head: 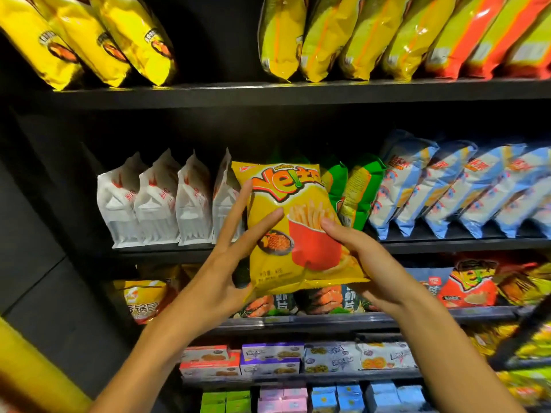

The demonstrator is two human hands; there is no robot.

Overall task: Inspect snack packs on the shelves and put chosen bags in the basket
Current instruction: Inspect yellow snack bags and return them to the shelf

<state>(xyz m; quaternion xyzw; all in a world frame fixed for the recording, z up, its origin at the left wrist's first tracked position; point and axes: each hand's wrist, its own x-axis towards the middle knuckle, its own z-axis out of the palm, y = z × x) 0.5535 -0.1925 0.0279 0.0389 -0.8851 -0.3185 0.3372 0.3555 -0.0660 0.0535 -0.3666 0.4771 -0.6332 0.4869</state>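
Observation:
A yellow snack bag (293,234) printed with fries in a red cup is held up in front of the middle shelf, its front facing me. My right hand (362,260) grips its right lower side, thumb on the front and fingers behind. My left hand (235,251) touches the bag's left edge with straight spread fingers, one fingertip lying on the front. The basket is not in view.
Black shelves (298,93) hold many packs: yellow bags (98,40) top left, yellow-green and orange bags (372,37) top right, white pouches (158,204), green bags (357,192) and blue-white bags (447,189) on the middle shelf, boxed snacks (268,359) lower down. A yellow object (32,374) sits bottom left.

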